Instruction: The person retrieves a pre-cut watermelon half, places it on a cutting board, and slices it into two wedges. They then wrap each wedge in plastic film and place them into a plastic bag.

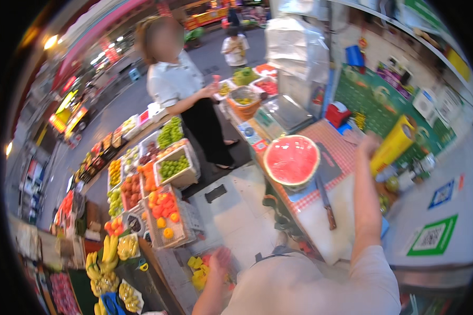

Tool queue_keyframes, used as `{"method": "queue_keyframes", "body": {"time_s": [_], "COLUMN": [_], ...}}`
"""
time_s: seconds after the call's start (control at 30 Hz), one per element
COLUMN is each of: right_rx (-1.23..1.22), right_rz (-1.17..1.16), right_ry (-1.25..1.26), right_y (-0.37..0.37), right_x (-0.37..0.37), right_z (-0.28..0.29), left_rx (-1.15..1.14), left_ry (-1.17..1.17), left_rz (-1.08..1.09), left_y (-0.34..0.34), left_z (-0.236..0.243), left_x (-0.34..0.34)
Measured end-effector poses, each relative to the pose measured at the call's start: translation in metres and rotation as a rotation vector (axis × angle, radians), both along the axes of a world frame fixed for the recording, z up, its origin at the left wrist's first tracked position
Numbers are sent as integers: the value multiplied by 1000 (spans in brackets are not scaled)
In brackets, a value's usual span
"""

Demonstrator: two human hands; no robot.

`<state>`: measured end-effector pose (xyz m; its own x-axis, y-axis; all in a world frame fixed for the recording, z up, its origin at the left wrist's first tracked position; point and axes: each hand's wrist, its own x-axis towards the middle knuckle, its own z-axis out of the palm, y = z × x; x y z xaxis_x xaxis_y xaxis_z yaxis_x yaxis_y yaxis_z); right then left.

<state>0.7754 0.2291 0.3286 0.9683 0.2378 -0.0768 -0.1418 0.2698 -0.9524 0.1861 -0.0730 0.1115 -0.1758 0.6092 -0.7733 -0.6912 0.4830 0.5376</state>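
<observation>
While the left hand (220, 260) hangs open well apart, the right hand (370, 144), its blurred grip impossible to tell, is nearer the yellow cylindrical roll (395, 144). Beside the wall, just right of that hand, the roll slants from upper right to lower left, bright and printed; leftward, a halved watermelon (292, 160) shows its glossy red face.
</observation>
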Motion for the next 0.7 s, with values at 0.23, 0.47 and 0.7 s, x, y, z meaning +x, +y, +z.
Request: {"method": "queue_keyframes", "body": {"time_s": [0.23,0.47,0.7], "right_rx": [-276,-249,-167], "right_rz": [2653,2758,2149], "right_ry": [-1106,-1267,-515], "right_y": [-128,-201,-137], "right_x": [-293,-310,-266], "right_z": [2,-21,-35], "left_rx": [-35,-44,-70], "left_ry": [-66,-78,-100], "left_rz": [-18,98,144], "left_y": [-46,-84,-88], "left_z": [-13,-3,3], "left_x": [2,-1,3]}}
